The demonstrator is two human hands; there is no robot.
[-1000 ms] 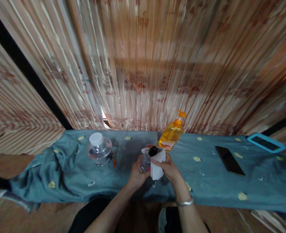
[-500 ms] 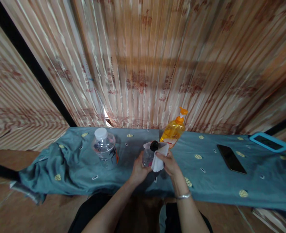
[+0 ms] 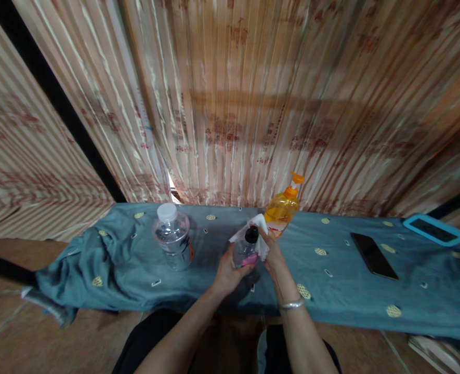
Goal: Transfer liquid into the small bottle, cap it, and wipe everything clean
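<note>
A small clear bottle (image 3: pixel 242 252) with a black cap and a pink label is upright in front of me. My left hand (image 3: pixel 228 267) is closed around its left side and lower part. My right hand (image 3: pixel 271 249) presses a white cloth or tissue (image 3: pixel 261 224) against the right and far side of the bottle; some of its fingers are hidden behind the cloth. Just beyond the right hand stands an orange pump bottle (image 3: pixel 282 210) of yellow liquid. To the left is a large clear plastic bottle (image 3: pixel 174 241) with a white cap.
A teal patterned cloth (image 3: pixel 128 259) covers the long narrow table. On its right side lie a dark phone (image 3: pixel 373 255) and a blue-framed device (image 3: pixel 434 230). Striped curtains (image 3: pixel 230 93) hang right behind the table, with a black pole (image 3: pixel 58 104) at left.
The right hand and cloth have moved from the near right face of the small bottle round to its far right side, uncovering more of the pink label. The left hand keeps its hold.
</note>
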